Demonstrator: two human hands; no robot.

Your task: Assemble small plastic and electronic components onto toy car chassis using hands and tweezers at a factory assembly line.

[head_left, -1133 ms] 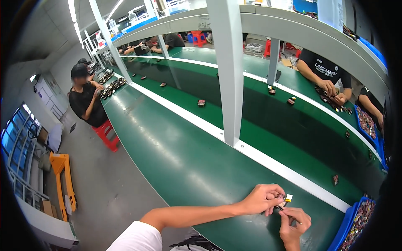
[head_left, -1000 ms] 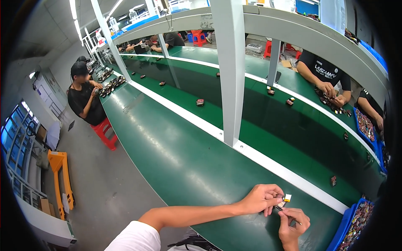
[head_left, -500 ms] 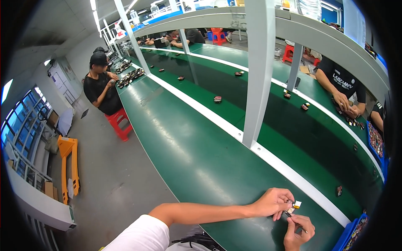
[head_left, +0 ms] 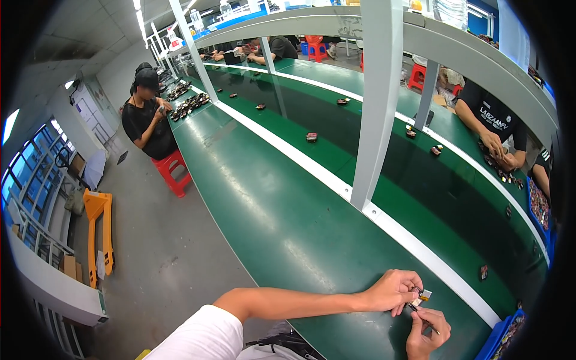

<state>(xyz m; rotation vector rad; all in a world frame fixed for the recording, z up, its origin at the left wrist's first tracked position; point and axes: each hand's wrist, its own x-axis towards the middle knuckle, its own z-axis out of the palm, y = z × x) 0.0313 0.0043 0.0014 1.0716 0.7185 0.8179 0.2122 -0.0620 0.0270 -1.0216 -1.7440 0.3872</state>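
At the near right of the green workbench, my left hand [head_left: 393,291] pinches a small electronic part [head_left: 416,300] between thumb and fingers. A small silvery flat piece with a yellow edge [head_left: 426,295] sticks out past the fingertips. My right hand [head_left: 427,336] is closed around a thin, dark, pen-like tool [head_left: 436,330]. The tool's front end reaches the part in my left hand; whether it is tweezers or another slim tool is too small to tell. My fingers hide much of the part.
A green conveyor belt [head_left: 336,156] runs beyond a white rail [head_left: 288,153], carrying several small dark assemblies [head_left: 312,137]. A white post [head_left: 378,108] rises from the rail. Blue bins [head_left: 504,337] stand at the right. Co-workers [head_left: 147,114] sit along both sides.
The silvery piece has tilted slightly at my left fingertips. Both hands stay nearly in place. The view has shifted a little, and the co-worker at left has raised their hands.
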